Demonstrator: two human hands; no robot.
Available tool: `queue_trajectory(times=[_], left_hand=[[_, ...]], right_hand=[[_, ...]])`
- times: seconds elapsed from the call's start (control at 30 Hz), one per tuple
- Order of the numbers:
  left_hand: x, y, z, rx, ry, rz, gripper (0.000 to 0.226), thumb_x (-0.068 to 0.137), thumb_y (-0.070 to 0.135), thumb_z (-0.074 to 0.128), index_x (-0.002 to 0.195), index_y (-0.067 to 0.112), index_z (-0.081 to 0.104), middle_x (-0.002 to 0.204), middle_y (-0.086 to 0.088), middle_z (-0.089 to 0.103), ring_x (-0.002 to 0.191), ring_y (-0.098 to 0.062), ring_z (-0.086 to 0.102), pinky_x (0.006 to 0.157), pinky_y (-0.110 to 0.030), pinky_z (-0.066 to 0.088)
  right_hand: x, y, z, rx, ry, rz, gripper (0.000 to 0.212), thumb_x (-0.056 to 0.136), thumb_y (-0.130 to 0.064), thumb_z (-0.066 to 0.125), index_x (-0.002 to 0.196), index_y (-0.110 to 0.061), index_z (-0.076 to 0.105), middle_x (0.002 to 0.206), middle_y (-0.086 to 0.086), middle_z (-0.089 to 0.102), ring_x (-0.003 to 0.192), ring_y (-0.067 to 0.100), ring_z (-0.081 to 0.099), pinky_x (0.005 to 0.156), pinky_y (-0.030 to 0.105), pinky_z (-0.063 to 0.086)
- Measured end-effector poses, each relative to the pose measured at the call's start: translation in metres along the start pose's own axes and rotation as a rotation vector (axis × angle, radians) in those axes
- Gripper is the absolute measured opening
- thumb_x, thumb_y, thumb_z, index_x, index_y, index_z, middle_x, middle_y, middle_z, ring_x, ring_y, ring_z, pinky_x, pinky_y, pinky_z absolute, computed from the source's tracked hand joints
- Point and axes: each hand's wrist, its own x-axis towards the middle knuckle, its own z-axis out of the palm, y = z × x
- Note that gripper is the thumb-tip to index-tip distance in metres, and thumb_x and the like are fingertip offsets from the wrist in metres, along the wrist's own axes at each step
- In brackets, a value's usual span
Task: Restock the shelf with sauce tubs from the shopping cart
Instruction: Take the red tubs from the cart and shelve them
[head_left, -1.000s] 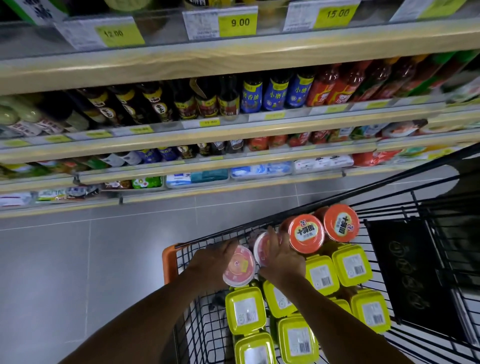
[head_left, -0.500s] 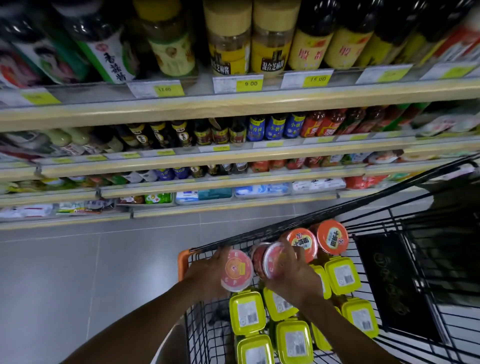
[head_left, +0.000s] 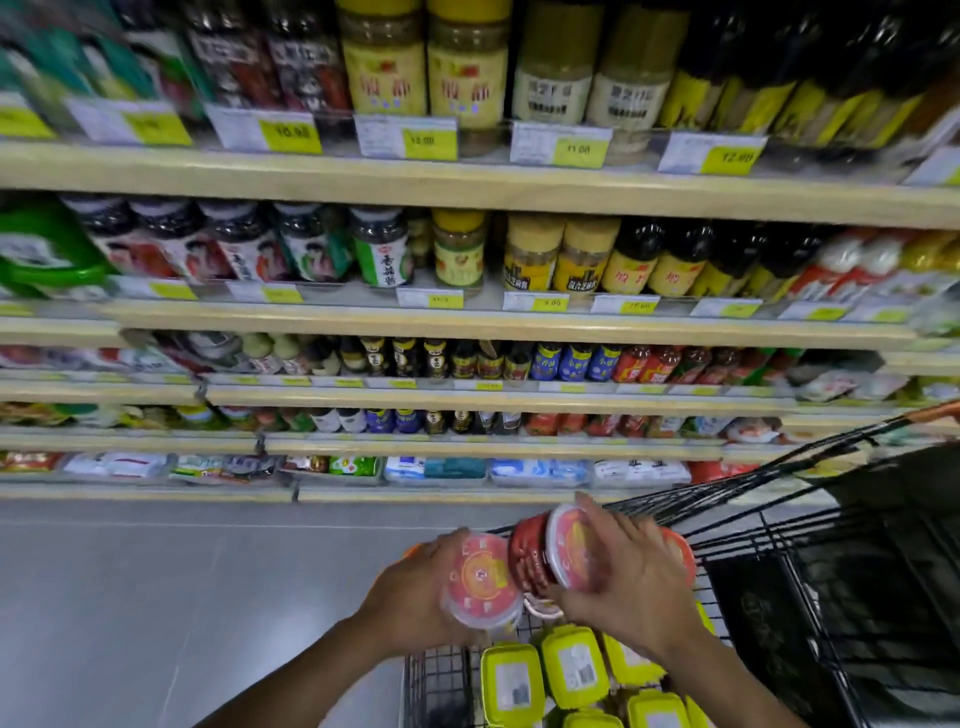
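Each hand holds a round red sauce tub above the front end of the black wire shopping cart (head_left: 779, 499). My left hand (head_left: 410, 592) grips one tub (head_left: 480, 579) from its left side, pink lid turned toward me. My right hand (head_left: 628, 571) grips a second tub (head_left: 545, 551) tilted on its side, with the red sauce showing through its clear wall. The two tubs almost touch. Below them, several yellow-lidded tubs (head_left: 571, 667) lie in the cart. An orange-lidded tub (head_left: 683, 553) peeks out behind my right hand.
Wooden shelves (head_left: 467, 179) stacked with jars, bottles and packets fill the view ahead, with price tags along their edges. Grey tiled floor (head_left: 182, 597) lies to the left of the cart. A dark bag (head_left: 857, 597) sits in the cart's right part.
Both hands have lifted their tubs up out of the cart. The view has swung upward, so higher shelves show.
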Motion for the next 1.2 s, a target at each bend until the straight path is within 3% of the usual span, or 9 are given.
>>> queue_trajectory(times=[0.07,0.13,0.2,0.33,0.53,0.63,0.9,1.0,1.2], left_hand=[[-0.015,0.002,-0.016,-0.018,0.047,0.028,0.141,0.043,0.101,0.055,0.160,0.033,0.017,0.156,0.014,0.036,0.143,-0.012,0.035,0.114,-0.025,0.033],[-0.030,0.002,-0.032,-0.129,0.095,0.078,0.128,0.045,0.094,0.068,0.154,0.041,0.027,0.144,0.022,0.045,0.133,-0.007,0.044,0.111,-0.031,0.042],[-0.049,-0.003,-0.046,-0.306,0.131,0.118,0.108,0.055,0.073,0.088,0.146,0.043,0.037,0.135,0.024,0.056,0.124,-0.004,0.056,0.102,-0.038,0.052],[-0.100,-0.020,-0.078,-0.440,0.235,0.136,0.099,0.066,0.048,0.095,0.146,0.036,0.038,0.135,0.015,0.061,0.123,-0.007,0.062,0.100,-0.044,0.054],[-0.193,-0.066,-0.121,-0.553,0.387,0.115,0.098,0.063,0.038,0.099,0.142,0.032,0.042,0.129,0.009,0.065,0.116,-0.009,0.066,0.097,-0.041,0.057],[-0.246,-0.094,-0.142,-0.581,0.469,0.091,0.090,0.062,0.031,0.099,0.136,0.034,0.047,0.124,0.007,0.068,0.111,-0.011,0.069,0.094,-0.041,0.059],[-0.382,-0.163,-0.190,-0.629,0.666,0.024,0.084,0.061,0.020,0.097,0.129,0.034,0.051,0.118,0.007,0.071,0.106,-0.010,0.071,0.087,-0.034,0.060],[-0.424,-0.179,-0.206,-0.624,0.727,0.000,0.082,0.061,0.019,0.095,0.128,0.035,0.050,0.116,0.011,0.071,0.104,-0.006,0.070,0.082,-0.027,0.058],[-0.472,-0.213,-0.230,-0.605,0.845,-0.055,0.084,0.060,0.021,0.095,0.128,0.039,0.049,0.114,0.013,0.072,0.102,-0.007,0.071,0.084,-0.035,0.061]], right_hand=[[-0.001,-0.025,-0.016,0.005,0.000,-0.057,0.113,0.054,-0.093,0.051,0.154,-0.048,0.022,0.139,-0.024,0.046,0.127,0.012,0.039,0.104,0.035,0.036],[-0.002,-0.052,-0.024,0.064,-0.004,-0.109,0.113,0.054,-0.090,0.058,0.153,-0.050,0.021,0.139,-0.025,0.043,0.130,0.009,0.043,0.107,0.035,0.038],[-0.004,-0.082,-0.030,0.113,0.003,-0.161,0.111,0.055,-0.083,0.066,0.152,-0.050,0.023,0.131,-0.028,0.040,0.123,0.006,0.049,0.100,0.030,0.043],[-0.013,-0.152,-0.034,0.135,-0.016,-0.274,0.105,0.060,-0.074,0.068,0.151,-0.050,0.021,0.127,-0.028,0.032,0.115,0.005,0.051,0.084,0.022,0.043],[-0.032,-0.258,-0.020,0.278,-0.032,-0.388,0.099,0.059,-0.065,0.079,0.140,-0.060,0.023,0.133,-0.025,0.033,0.119,0.003,0.048,0.095,0.031,0.051],[-0.044,-0.314,-0.004,0.448,-0.043,-0.383,0.104,0.051,-0.066,0.087,0.139,-0.052,0.033,0.140,-0.020,0.042,0.124,0.005,0.051,0.099,0.038,0.052],[-0.091,-0.458,0.036,0.866,-0.053,-0.487,0.097,0.040,-0.068,0.093,0.126,-0.043,0.056,0.121,-0.029,0.060,0.113,0.002,0.061,0.095,0.043,0.056],[-0.101,-0.505,0.047,0.862,-0.106,-0.575,0.094,0.045,-0.057,0.098,0.128,-0.049,0.054,0.124,-0.031,0.057,0.117,0.002,0.060,0.095,0.040,0.057],[-0.097,-0.572,0.054,0.837,-0.201,-0.693,0.095,0.050,-0.050,0.099,0.132,-0.051,0.051,0.133,-0.026,0.052,0.121,0.004,0.057,0.095,0.038,0.057]])
